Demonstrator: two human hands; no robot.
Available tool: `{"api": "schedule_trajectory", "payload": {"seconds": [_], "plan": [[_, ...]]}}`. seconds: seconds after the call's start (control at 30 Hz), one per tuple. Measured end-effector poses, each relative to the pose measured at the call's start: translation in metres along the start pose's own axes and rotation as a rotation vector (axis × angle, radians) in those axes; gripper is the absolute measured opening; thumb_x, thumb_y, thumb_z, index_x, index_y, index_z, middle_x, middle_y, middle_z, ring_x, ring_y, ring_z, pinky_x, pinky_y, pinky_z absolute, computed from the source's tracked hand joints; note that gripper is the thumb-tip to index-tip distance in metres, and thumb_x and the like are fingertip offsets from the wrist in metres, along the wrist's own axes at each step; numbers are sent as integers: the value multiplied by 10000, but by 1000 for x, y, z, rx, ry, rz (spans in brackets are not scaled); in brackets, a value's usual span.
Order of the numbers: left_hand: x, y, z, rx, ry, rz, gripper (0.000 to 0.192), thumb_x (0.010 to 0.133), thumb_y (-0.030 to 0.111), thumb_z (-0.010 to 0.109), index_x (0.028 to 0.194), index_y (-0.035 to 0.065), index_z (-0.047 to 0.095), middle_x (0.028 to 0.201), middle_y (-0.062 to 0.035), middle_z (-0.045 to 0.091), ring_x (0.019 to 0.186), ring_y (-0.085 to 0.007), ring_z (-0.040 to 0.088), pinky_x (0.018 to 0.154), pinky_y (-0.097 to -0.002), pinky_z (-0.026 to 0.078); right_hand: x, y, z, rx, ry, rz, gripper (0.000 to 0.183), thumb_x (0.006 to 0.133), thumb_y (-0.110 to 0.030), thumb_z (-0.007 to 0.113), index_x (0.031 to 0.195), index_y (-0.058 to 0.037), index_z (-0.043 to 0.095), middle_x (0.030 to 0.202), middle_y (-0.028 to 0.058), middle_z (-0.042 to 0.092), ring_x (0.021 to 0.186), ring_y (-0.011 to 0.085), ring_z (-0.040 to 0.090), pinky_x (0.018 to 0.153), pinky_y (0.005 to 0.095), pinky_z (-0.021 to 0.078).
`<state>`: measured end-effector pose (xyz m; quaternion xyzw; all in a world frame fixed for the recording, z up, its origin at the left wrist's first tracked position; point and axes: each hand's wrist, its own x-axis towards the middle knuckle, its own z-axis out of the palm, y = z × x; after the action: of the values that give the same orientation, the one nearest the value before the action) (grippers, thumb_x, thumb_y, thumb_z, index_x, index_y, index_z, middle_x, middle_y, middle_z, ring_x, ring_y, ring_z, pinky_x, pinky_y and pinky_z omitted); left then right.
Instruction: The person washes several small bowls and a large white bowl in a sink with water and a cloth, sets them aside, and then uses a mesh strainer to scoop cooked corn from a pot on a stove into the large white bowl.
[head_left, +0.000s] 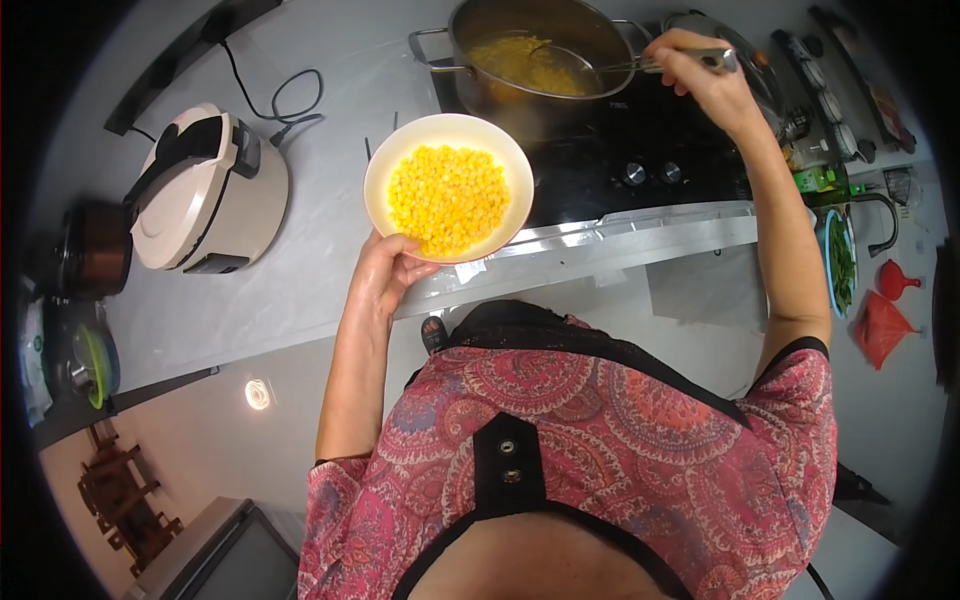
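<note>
My left hand (385, 270) grips the rim of a white bowl (377, 184), thumb over its lower left edge. Yellow corn kernels (448, 199) fill much of the bowl, which is held beside the cooktop's left front. A metal-handled wire skimmer (634, 66) is in my right hand (701, 79), at the pot's right side. Its round head dips into a two-handled stainless steel pot (469, 90), where yellow food (517, 60) lies in liquid. The exact contents of the skimmer cannot be told.
The pot stands on a black glass gas cooktop (585, 165) with two knobs (652, 173). On the left counter sit a beige electric cooker (240, 202) and a black power cord (262, 112). A blue-rimmed basket of greens (841, 262) is at the right, near a faucet (889, 225).
</note>
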<state>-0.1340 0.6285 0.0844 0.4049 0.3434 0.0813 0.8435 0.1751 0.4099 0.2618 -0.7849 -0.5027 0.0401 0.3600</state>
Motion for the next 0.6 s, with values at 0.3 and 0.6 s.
{"api": "schedule_trajectory", "payload": {"seconds": [0.3, 0.6], "plan": [[-2, 3, 2, 4, 5, 23, 545, 719, 53, 533, 1231, -37, 371, 1024, -210, 605, 787, -287, 668, 635, -361, 593, -12, 76, 76, 947, 543, 555, 301, 864, -226, 459, 904, 46, 580, 644, 156, 629, 487, 176, 593, 447, 232, 460], [8, 4, 1, 7, -37, 32, 517, 719, 50, 533, 1202, -58, 384, 984, -217, 614, 747, -280, 669, 610, -368, 597, -28, 71, 46, 1067, 619, 418, 306, 880, -206, 441, 949, 68, 558, 712, 202, 639, 569, 228, 632, 524, 268, 518]]}}
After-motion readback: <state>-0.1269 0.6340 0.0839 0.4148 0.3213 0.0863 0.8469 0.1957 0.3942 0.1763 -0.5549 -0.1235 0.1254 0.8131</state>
